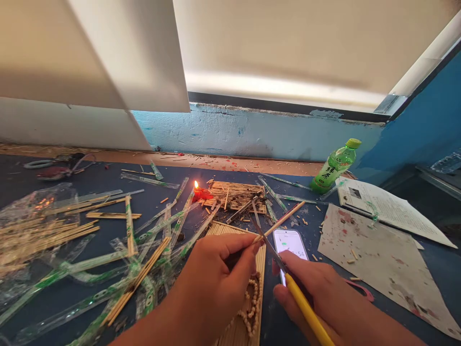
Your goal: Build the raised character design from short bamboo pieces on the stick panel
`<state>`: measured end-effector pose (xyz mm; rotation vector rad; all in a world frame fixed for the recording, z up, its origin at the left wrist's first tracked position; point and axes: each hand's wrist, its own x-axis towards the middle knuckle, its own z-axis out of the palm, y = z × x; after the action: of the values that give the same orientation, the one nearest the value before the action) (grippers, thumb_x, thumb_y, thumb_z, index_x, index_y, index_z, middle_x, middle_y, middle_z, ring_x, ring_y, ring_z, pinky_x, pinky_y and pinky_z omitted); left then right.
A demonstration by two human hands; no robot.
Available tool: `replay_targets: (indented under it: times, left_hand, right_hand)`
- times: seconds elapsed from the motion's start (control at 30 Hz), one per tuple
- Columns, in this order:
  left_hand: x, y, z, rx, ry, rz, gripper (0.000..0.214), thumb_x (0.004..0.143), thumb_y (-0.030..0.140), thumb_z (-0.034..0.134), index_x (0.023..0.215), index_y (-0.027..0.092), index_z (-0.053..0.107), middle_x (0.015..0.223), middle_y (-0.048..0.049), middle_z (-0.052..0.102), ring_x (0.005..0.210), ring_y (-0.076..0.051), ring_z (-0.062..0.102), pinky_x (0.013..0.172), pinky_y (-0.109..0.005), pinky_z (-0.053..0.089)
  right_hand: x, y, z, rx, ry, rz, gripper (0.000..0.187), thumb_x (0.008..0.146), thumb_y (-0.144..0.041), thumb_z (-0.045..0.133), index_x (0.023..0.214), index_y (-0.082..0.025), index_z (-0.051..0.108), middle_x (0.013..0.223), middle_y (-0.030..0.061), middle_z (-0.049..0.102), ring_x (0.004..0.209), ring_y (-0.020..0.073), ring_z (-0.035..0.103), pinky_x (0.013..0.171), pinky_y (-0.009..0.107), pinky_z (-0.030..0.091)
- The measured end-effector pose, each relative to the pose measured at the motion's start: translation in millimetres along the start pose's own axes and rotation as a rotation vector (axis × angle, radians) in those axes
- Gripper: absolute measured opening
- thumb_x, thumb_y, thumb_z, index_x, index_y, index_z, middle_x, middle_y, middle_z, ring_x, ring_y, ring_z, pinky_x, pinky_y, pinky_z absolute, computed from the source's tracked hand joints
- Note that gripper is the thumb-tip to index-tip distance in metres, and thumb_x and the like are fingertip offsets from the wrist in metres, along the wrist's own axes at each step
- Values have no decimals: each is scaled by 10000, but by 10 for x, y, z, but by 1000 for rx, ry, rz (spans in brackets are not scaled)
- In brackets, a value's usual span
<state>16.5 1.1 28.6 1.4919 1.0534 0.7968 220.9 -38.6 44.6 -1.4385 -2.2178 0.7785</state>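
Note:
My left hand (223, 274) is closed, with thumb and fingertips pinching the near end of a thin wooden stick (286, 216) that slants up to the right. My right hand (313, 288) grips scissors (306, 310) with yellow handles. Their metal blades are apart and meet the stick right beside my left fingertips. Beneath my left hand lies a panel of wooden sticks (262, 269) set side by side, with a curving line of small pale pieces (254, 300) on it. A phone (290, 240) lies under the stick, partly hidden by my right hand.
A lit red candle (202, 193) burns beside a darkened stick panel (236, 192). Clear plastic wrappers (90, 262) and loose sticks (139, 281) cover the left. A green bottle (333, 168), an open book (392, 211) and a stained sheet (378, 269) are at right.

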Motion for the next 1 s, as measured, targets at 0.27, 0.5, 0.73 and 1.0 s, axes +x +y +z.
replay_targets:
  times: [0.27,0.5,0.73,1.0]
  left_hand:
    - [-20,-77,14,386,80,239,310,1020,225,484,731,195,591,686,20,576,611,-125,500,637,-275,399]
    - [-16,-82,37,220,61,128,321,1007,311,524,717,198,601,650,26,542,595,-128,458,588,-268,383]
    - [60,-11,17,-252,24,-185,340,897,470,685,765,162,746,727,-40,658,624,-147,520,541,-255,392]
    - [-1,60,6,-169,49,-160,333,895,430,676,693,165,680,622,27,519,594,-131,446,536,-249,348]
  right_hand:
    - [-2,18,13,-28,-2,4,320,988,-509,473,1063,-274,675,820,54,763,646,228,673,605,324,563]
    - [66,138,81,-15,-12,-16,318,992,-506,463,1030,-263,664,864,76,778,645,237,690,567,337,552]
    - [32,-4,14,39,40,17,329,985,-527,506,1120,-276,672,921,65,769,708,232,698,652,334,586]
    - [37,21,37,2,12,-42,339,1010,-497,472,1158,-257,662,894,58,765,694,221,698,620,306,575]
